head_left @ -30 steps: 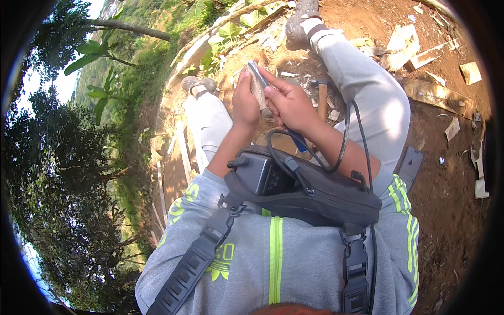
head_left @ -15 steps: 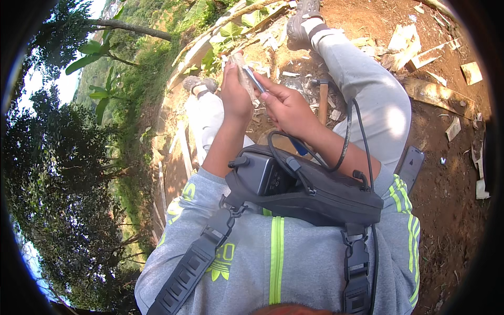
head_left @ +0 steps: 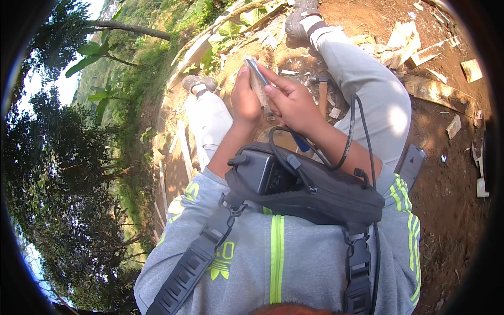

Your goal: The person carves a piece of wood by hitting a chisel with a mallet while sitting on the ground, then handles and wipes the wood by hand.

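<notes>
Two bare hands meet beyond a black pouch [head_left: 336, 202]: the left hand [head_left: 245, 102] wraps a pale wood piece [head_left: 257, 88]; the right hand's [head_left: 295, 105] fingers grip a metal tool [head_left: 258, 71] along it, apparently mid-shave. Another stroke would call for steady left fingers.

The sweatshirt [head_left: 315, 262] is showing grey with neon-yellow stripes [head_left: 410, 236]; the trousers [head_left: 362, 68] are looking pale grey, the pouch [head_left: 336, 202] black, the wooden piece [head_left: 257, 88] tan, the blade [head_left: 256, 70] silvery.
</notes>
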Action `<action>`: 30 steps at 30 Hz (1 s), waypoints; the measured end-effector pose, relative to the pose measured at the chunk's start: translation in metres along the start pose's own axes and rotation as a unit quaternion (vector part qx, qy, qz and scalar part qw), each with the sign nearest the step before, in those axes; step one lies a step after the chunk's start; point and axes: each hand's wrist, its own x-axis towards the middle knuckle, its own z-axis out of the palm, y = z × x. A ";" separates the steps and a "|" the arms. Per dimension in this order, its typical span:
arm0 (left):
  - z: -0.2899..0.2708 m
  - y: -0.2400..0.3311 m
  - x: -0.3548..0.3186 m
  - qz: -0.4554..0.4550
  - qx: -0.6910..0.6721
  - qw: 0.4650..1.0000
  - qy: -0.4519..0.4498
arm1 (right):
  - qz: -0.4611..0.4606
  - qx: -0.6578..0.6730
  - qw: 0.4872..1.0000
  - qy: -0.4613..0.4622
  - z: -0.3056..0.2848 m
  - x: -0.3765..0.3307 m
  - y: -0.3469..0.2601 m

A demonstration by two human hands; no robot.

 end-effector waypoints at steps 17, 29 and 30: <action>-0.066 -0.053 0.043 -0.270 0.051 0.962 0.013 | 0.004 -0.435 0.899 0.043 -0.055 0.032 0.041; -0.083 -0.131 0.027 -0.085 0.537 0.835 -0.082 | 0.253 -0.591 0.765 -0.036 -0.059 0.010 0.037; -0.079 -0.130 0.024 -0.103 0.526 0.839 -0.098 | 0.268 -0.564 0.781 -0.020 -0.056 0.007 0.036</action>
